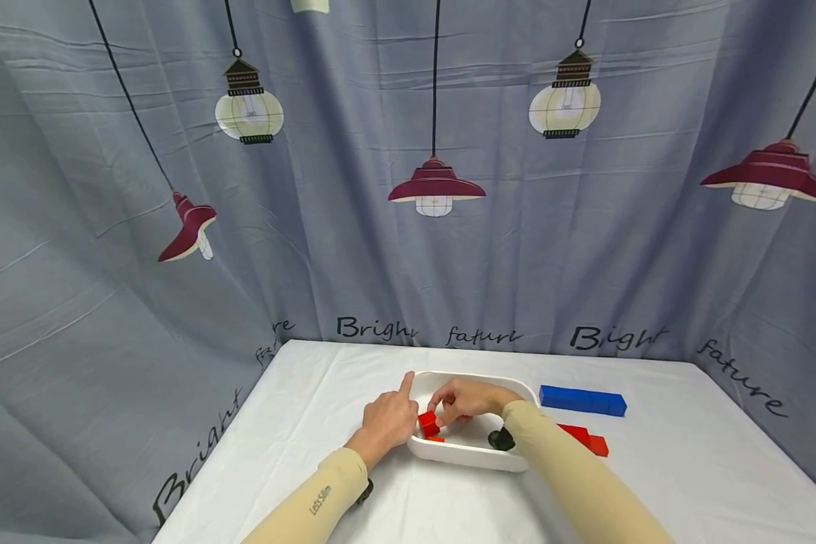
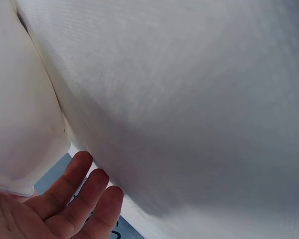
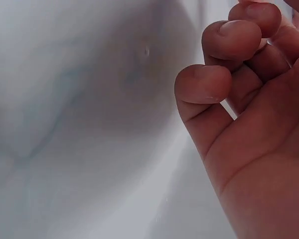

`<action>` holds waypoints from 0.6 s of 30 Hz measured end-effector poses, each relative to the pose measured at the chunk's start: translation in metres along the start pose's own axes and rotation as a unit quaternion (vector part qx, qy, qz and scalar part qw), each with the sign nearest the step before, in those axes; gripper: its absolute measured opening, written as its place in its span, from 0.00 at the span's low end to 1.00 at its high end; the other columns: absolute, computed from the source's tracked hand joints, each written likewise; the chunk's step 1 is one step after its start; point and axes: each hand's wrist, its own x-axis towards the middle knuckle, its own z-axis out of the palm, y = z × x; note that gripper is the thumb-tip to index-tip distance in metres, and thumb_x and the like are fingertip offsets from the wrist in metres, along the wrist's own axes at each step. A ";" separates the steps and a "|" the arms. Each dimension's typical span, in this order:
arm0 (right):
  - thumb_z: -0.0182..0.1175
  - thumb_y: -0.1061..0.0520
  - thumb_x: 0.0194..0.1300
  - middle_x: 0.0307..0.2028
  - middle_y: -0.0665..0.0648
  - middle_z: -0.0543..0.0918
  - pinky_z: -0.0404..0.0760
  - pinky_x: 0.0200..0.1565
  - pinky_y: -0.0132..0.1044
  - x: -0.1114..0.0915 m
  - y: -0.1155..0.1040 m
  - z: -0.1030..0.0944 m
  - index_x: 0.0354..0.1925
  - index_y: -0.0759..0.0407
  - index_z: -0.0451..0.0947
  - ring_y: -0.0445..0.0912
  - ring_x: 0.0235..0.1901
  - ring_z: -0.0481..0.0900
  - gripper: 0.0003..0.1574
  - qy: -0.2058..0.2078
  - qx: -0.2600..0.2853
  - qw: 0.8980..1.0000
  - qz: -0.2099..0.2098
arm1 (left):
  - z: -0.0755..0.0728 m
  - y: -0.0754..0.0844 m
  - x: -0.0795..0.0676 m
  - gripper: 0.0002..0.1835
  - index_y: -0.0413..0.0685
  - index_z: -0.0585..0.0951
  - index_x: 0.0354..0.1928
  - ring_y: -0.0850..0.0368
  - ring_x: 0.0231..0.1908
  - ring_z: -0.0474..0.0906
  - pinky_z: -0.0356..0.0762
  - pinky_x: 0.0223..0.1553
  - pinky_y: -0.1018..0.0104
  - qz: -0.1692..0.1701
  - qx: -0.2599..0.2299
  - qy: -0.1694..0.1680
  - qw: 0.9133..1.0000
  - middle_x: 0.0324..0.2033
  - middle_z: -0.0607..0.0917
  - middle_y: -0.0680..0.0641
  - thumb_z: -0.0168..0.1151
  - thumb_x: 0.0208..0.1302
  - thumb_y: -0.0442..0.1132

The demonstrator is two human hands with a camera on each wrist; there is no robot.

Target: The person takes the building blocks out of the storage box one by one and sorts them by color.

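A white rectangular tub (image 1: pixel 462 455) with rounded corners stands on the table. At its left end is my left hand (image 1: pixel 389 417), index finger stretched out along the rim. The left wrist view shows the other fingers (image 2: pixel 99 199) loosely bent beside the tub's outer wall (image 2: pixel 25 109). My right hand (image 1: pixel 468 398) reaches down inside the tub, its thumb and index finger pinching a red block (image 1: pixel 428 424) near the left end. Another red piece (image 1: pixel 436 439) shows low beneath that block. In the right wrist view, curled fingers (image 3: pixel 204 84) appear, while the block is hidden.
Right of the tub lies a row of blue blocks (image 1: pixel 582 400). Nearer, several red blocks (image 1: pixel 597 444) are partly covered by the right sleeve (image 1: pixel 571 476). A white cloth covers the table (image 1: pixel 693 453); a grey curtain (image 1: pixel 353 249) hangs behind it.
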 end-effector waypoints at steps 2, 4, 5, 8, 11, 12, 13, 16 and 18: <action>0.69 0.58 0.61 0.16 0.49 0.69 0.63 0.23 0.29 -0.002 0.001 -0.003 0.45 0.54 0.85 0.41 0.14 0.63 0.13 0.003 -0.006 1.000 0.005 | 0.000 0.000 0.000 0.33 0.54 0.60 0.77 0.48 0.41 0.84 0.81 0.37 0.47 0.001 -0.002 0.002 1.000 0.42 0.87 0.44 0.49 0.72 0.47; 0.69 0.57 0.61 0.16 0.48 0.69 0.63 0.24 0.30 -0.005 0.001 -0.006 0.46 0.54 0.85 0.41 0.14 0.63 0.13 0.003 -0.007 1.000 0.010 | 0.001 -0.001 0.001 0.32 0.54 0.60 0.77 0.48 0.42 0.84 0.81 0.38 0.47 0.000 -0.002 0.002 1.000 0.42 0.87 0.43 0.49 0.72 0.46; 0.68 0.57 0.62 0.16 0.48 0.68 0.64 0.25 0.30 -0.007 0.002 -0.007 0.47 0.54 0.85 0.41 0.14 0.63 0.13 0.002 -0.007 1.000 0.013 | 0.002 -0.001 0.001 0.32 0.54 0.60 0.77 0.48 0.43 0.84 0.81 0.38 0.47 -0.001 -0.004 0.001 1.000 0.43 0.87 0.43 0.48 0.72 0.46; 0.68 0.57 0.62 0.16 0.48 0.68 0.64 0.25 0.31 -0.013 0.002 -0.010 0.47 0.53 0.85 0.42 0.14 0.63 0.13 0.010 -0.005 1.000 0.026 | 0.002 0.000 0.001 0.32 0.54 0.59 0.77 0.48 0.44 0.84 0.81 0.40 0.46 -0.003 -0.010 -0.002 1.000 0.45 0.87 0.43 0.48 0.73 0.47; 0.69 0.57 0.62 0.16 0.49 0.68 0.63 0.25 0.32 -0.020 0.000 -0.015 0.45 0.53 0.85 0.42 0.13 0.63 0.12 0.023 -0.001 0.999 0.032 | 0.001 0.000 0.001 0.32 0.53 0.59 0.77 0.48 0.44 0.84 0.81 0.40 0.47 -0.005 -0.011 -0.005 1.000 0.46 0.87 0.43 0.47 0.73 0.47; 0.69 0.57 0.62 0.15 0.49 0.68 0.63 0.24 0.32 -0.022 0.000 -0.017 0.45 0.53 0.85 0.42 0.13 0.62 0.12 0.028 0.002 0.999 0.034 | 0.001 0.000 0.000 0.32 0.53 0.59 0.77 0.48 0.44 0.84 0.81 0.40 0.47 -0.006 -0.011 -0.005 1.000 0.46 0.87 0.43 0.47 0.73 0.47; 0.69 0.57 0.62 0.16 0.49 0.68 0.63 0.24 0.32 -0.025 -0.001 -0.019 0.45 0.53 0.85 0.42 0.13 0.62 0.12 0.031 0.005 0.999 0.035 | 0.000 0.000 0.000 0.32 0.53 0.59 0.77 0.48 0.43 0.84 0.80 0.39 0.47 -0.007 -0.010 -0.004 1.000 0.46 0.87 0.43 0.47 0.73 0.47; 0.69 0.57 0.61 0.16 0.49 0.68 0.64 0.24 0.33 -0.032 0.000 -0.025 0.45 0.53 0.85 0.42 0.13 0.62 0.12 0.036 0.012 0.999 0.034 | 0.000 0.000 0.000 0.32 0.54 0.59 0.77 0.48 0.43 0.84 0.80 0.38 0.47 -0.008 -0.009 -0.002 1.000 0.45 0.87 0.43 0.47 0.73 0.46; 0.69 0.57 0.61 0.17 0.49 0.68 0.65 0.25 0.32 -0.037 0.001 -0.030 0.45 0.53 0.85 0.42 0.14 0.62 0.12 0.039 0.012 0.999 0.034 | 0.001 0.000 0.000 0.32 0.54 0.59 0.77 0.48 0.43 0.84 0.79 0.37 0.47 -0.006 -0.010 0.000 1.000 0.45 0.87 0.43 0.47 0.72 0.46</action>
